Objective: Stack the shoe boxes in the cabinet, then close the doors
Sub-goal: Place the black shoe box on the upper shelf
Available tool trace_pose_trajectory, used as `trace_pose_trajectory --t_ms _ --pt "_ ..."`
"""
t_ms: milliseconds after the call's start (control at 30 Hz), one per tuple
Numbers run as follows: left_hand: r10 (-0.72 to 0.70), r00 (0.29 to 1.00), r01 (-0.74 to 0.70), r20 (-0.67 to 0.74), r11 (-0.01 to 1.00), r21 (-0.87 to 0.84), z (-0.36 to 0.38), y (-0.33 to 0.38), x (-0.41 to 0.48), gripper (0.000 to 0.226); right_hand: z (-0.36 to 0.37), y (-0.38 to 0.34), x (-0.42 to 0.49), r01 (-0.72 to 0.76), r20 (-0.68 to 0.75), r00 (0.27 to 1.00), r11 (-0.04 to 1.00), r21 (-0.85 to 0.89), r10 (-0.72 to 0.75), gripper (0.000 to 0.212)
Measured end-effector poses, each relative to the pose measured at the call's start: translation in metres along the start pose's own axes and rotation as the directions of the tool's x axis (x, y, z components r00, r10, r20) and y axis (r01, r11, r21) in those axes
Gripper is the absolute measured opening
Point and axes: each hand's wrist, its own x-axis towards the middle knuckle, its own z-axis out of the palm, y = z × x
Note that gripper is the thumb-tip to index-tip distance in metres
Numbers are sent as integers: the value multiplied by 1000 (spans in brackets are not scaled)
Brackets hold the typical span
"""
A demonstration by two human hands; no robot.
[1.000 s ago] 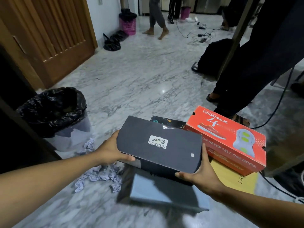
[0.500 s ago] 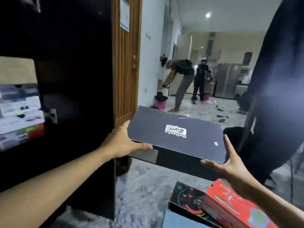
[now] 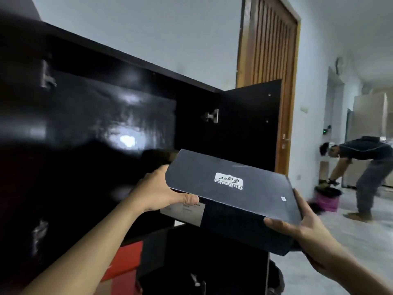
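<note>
Fingers point(image 3: 298, 199) wrap the short ends of the dark Onitsuka Tiger shoe box point(image 3: 229, 188). The left hand point(image 3: 159, 192) grips the end nearer the cabinet point(image 3: 95, 128), thumb laid across the labelled side. The right hand point(image 3: 306, 228) cups the other end, thumb along the lower front edge. The box hangs in the air at centre right of the frame, tilted, in front of the dark opening and not yet on any shelf.

Red shoe boxes point(image 3: 125, 258) show inside at lower left. The open cabinet door point(image 3: 251, 124) stands just behind the box.

The risk I see is a corner catching that door or a shelf edge on the way in. The interior is too dark and blurred to judge the gap. With hands only at the ends, a knock could twist the box loose or lift its lid.
</note>
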Motion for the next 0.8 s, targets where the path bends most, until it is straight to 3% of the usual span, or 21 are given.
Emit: trace_pose_trajectory --t_ms 67,100,200,333,467,533,700,800 --pt "-73 996 73 -42 997 3 -24 -23 3 102 29 6 23 -16 78 997 998 59 12 133" --pt "-111 992 111 -53 994 -13 -35 -36 3 101 45 9 33 -20 105 994 997 79 12 130" --pt "-214 970 211 -112 977 -44 -64 -68 -6 90 94 28 68 -24 176 984 992 124 2 82" --pt "-320 913 319 -252 947 -47 -87 -110 -20 67 157 63 110 -68 256 966 984 164 24 83" --pt "-387 850 403 -358 915 -31 -96 -145 -23 88 207 89 144 -101 297 954 972 210 35 76" --pt "-408 816 438 -410 899 -22 -95 -157 -21 88 224 108 162 -130 315 947 970 207 60 76" --pt "-495 731 537 -470 842 -53 -85 -192 -16 110 257 147 202 -131 313 948 970 206 62 54" --pt "-521 690 553 -502 827 -97 -74 -218 -20 94 277 169 218 -106 341 939 973 204 31 52"
